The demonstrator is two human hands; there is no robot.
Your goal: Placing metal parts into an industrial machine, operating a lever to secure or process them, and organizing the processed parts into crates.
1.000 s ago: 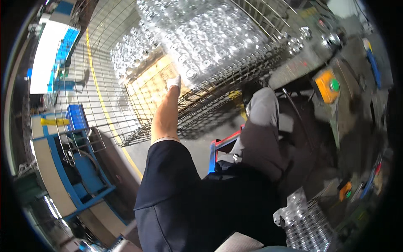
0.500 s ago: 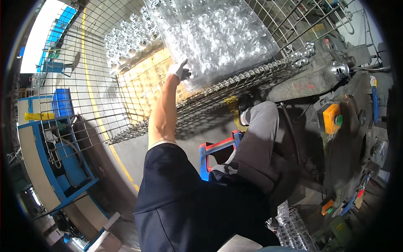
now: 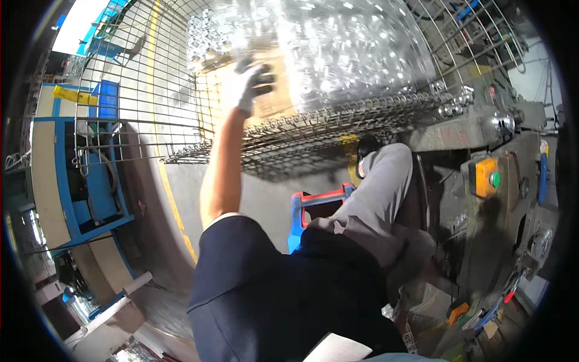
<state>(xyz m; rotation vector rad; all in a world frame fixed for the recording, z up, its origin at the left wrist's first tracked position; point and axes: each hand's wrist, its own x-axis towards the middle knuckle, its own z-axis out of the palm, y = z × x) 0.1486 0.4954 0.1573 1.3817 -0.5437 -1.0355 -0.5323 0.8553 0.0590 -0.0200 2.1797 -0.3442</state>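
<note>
My left hand (image 3: pixel 252 86), in a white glove with dark fingertips, is open, fingers spread, over a cardboard sheet (image 3: pixel 268 104) inside a wire mesh cage (image 3: pixel 338 120). Nothing shows in its grasp. Just right of it lies a clear plastic layer (image 3: pixel 356 66) over rows of shiny metal parts, blurred now. More bare metal parts (image 3: pixel 208 37) stand beyond the hand, at the far left of the cage. Whether the fingers touch the cardboard is unclear. My right hand is out of view.
A blue and red step stool (image 3: pixel 297 220) stands by my leg. At right is a grey machine (image 3: pixel 452 134) with a yellow box and green button (image 3: pixel 485 177). A blue-framed cabinet (image 3: pixel 69 175) stands at left.
My left hand has left the near left corner of the plastic layer and spread its fingers over the cardboard. The view has shifted, so the cage appears further right and higher.
</note>
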